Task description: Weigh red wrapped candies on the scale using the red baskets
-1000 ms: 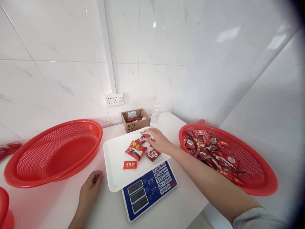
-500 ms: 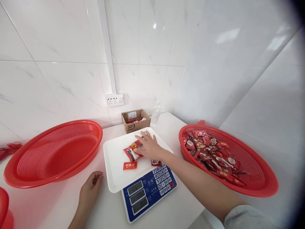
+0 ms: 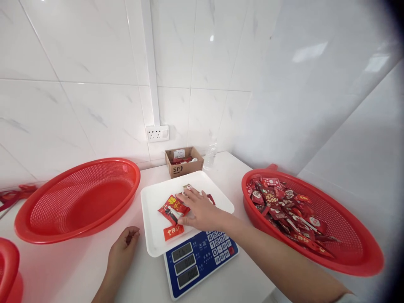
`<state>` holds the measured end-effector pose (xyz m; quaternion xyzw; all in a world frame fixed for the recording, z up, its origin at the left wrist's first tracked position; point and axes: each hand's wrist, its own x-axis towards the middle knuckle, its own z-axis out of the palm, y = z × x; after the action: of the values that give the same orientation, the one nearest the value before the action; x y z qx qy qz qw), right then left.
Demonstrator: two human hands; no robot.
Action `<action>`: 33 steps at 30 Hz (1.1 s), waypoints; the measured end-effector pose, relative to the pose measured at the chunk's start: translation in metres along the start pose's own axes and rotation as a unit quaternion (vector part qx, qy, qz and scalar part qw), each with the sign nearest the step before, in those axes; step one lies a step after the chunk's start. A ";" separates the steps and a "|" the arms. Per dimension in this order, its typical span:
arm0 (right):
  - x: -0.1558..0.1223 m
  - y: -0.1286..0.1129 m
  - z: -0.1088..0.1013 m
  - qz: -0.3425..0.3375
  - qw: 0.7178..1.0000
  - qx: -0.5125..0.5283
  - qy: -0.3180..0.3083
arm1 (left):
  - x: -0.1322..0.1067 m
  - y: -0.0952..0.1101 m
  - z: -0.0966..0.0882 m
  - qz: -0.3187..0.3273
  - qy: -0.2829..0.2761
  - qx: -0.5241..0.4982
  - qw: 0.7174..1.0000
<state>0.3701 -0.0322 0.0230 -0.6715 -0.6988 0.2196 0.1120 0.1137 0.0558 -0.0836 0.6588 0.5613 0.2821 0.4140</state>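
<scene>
My right hand (image 3: 197, 209) lies flat, fingers spread, on the white tray (image 3: 154, 198) of a blue digital scale (image 3: 198, 261), pressing on several small red snack packets (image 3: 173, 206). One small red packet (image 3: 173, 231) lies near the tray's front edge, just left of the hand. My left hand (image 3: 122, 250) rests on the white counter left of the scale, its fingers loosely curled with nothing seen in them.
An empty red mesh basket (image 3: 78, 200) stands at the left, and another red basket (image 3: 347, 256) full of red packets at the right. A brown cardboard box (image 3: 183, 162) and a clear bottle (image 3: 211, 155) stand by the tiled wall. A red rim (image 3: 8, 269) shows bottom left.
My right hand slid from the tray's far right side toward its middle and front, sweeping the packets together under the palm. The left hand stayed put.
</scene>
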 end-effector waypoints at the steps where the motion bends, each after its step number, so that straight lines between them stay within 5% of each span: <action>1: 0.000 -0.003 0.003 -0.010 1.000 -0.005 0.003 | 0.000 0.000 0.000 0.004 0.001 -0.001 1.000; 7: 0.008 -0.007 0.015 -0.070 0.996 -0.046 -0.013 | 0.000 0.000 0.000 0.016 0.004 -0.015 1.000; 19: -0.021 0.031 0.000 0.110 0.994 -0.005 0.014 | 0.003 -0.009 0.002 0.019 -0.004 0.011 1.000; 28: 0.010 -0.005 0.025 0.063 0.997 -0.013 0.045 | 0.003 -0.011 0.003 0.032 0.007 -0.001 0.999; 33: 0.017 -0.024 0.032 -0.018 0.999 -0.038 0.017 | 0.003 -0.016 0.004 0.042 0.001 -0.014 0.999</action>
<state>0.3329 -0.0199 0.0040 -0.6662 -0.7168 0.1789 0.1021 0.1094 0.0587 -0.1000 0.6752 0.5299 0.3079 0.4106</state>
